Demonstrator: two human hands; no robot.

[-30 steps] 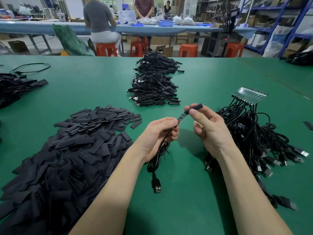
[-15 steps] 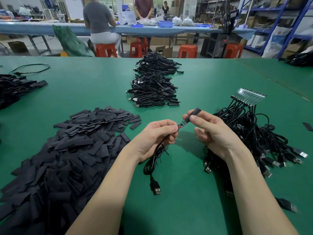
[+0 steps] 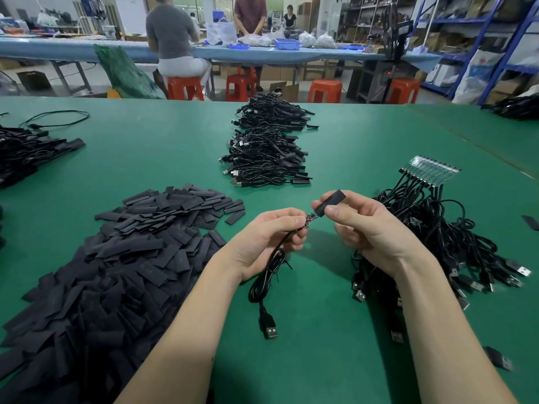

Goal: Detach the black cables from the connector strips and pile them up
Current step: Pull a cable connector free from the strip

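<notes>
Pretty bright, even overhead light here, so only soft shadows sit under the hands on the green table, no real glare, the wide lens bends the edges hard, and the plugs at far right look a bit smeared.

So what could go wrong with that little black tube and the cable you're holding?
The right hand pinches the black sleeve only at its tip, so it might slip from that grip and land among the loose black sleeves. The small circuit board is bare between the fingers; bending could harm it. The cable held by the left hand dangles, and its USB plug might snag the tangled bundle.
</notes>
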